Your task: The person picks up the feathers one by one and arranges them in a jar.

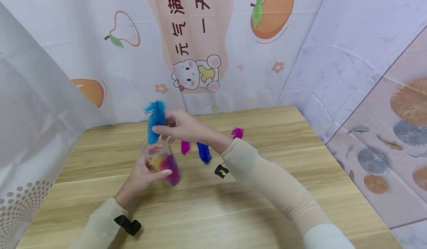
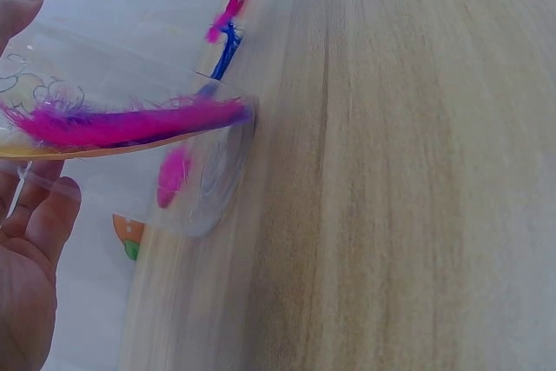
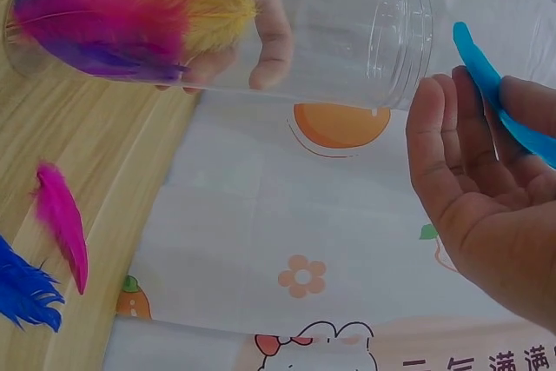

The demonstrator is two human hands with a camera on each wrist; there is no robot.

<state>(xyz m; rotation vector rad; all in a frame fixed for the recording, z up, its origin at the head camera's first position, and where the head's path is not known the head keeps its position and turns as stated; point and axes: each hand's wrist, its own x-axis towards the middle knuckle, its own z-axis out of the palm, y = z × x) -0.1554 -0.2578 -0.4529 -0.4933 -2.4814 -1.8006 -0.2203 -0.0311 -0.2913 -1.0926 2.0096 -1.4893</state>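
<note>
My left hand (image 1: 141, 175) grips a clear plastic jar (image 3: 347, 49), which stands tilted on the table. Inside it lie several feathers, among them a pink feather (image 2: 130, 125), a purple feather (image 3: 113, 60) and a yellow feather (image 3: 221, 19). Its mouth has a threaded rim and no lid. Between thumb and fingers, my right hand (image 1: 182, 126) pinches a light blue feather (image 1: 156, 121). That feather hangs just above the jar's mouth in the head view, its lower end close to the rim; in the right wrist view it is apart from the rim.
On the wooden table (image 1: 207, 212), a pink feather (image 1: 185, 147) and a dark blue feather (image 1: 204, 153) lie right of the jar. Another pink feather (image 1: 237, 132) is partly hidden behind the right forearm. A printed curtain (image 1: 133, 75) hangs along the table's back edge.
</note>
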